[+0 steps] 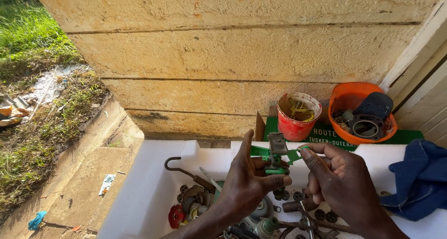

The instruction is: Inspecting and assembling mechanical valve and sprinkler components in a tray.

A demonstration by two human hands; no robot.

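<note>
Now green part (275, 155) pinched between left hand (249, 185), right hand (337, 178) fingers (311, 156).

An outdoor repair spot beside a rough block wall (233, 53): grass (28, 34) at far left, a white tray (149, 188) of greasy metal parts (195, 204) near.
</note>
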